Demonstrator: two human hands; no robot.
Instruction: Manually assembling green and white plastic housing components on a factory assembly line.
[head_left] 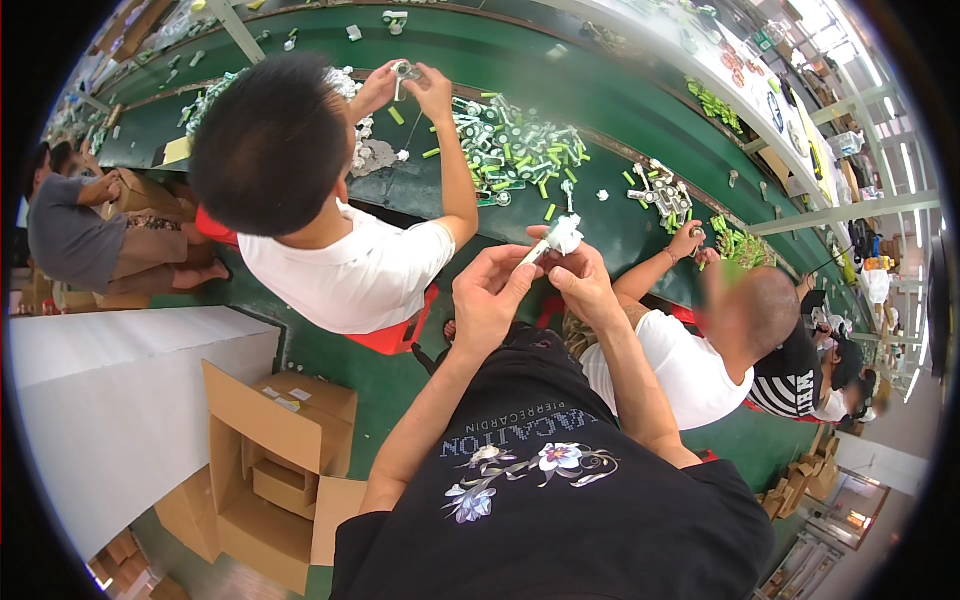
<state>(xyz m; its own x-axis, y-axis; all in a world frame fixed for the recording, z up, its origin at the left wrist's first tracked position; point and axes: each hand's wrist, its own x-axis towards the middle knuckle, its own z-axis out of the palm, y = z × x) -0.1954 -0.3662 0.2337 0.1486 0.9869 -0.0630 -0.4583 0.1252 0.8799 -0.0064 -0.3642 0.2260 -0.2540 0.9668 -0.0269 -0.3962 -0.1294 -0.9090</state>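
Observation:
Close in front of my chest, both hands are on a small white plastic piece (564, 236) with a stick-like shaft and a lobed head. My left hand (485, 300) pinches the pale shaft between thumb and fingers. The fingers of my right hand (586, 288) close around the underside of the lobed head. What the piece belongs to I cannot make out. Just beyond, on the green bench (600, 210), lies a heap of clear and white plastic parts (510, 145) mixed with light green cylinders (549, 212).
At my left a seated person in a white shirt (330, 265) handles a small part. Another person in white (670, 365) works at my right. Open cardboard boxes (265, 440) and a large white block (140, 390) stand at the lower left. A raised white shelf (700, 60) runs beyond the bench.

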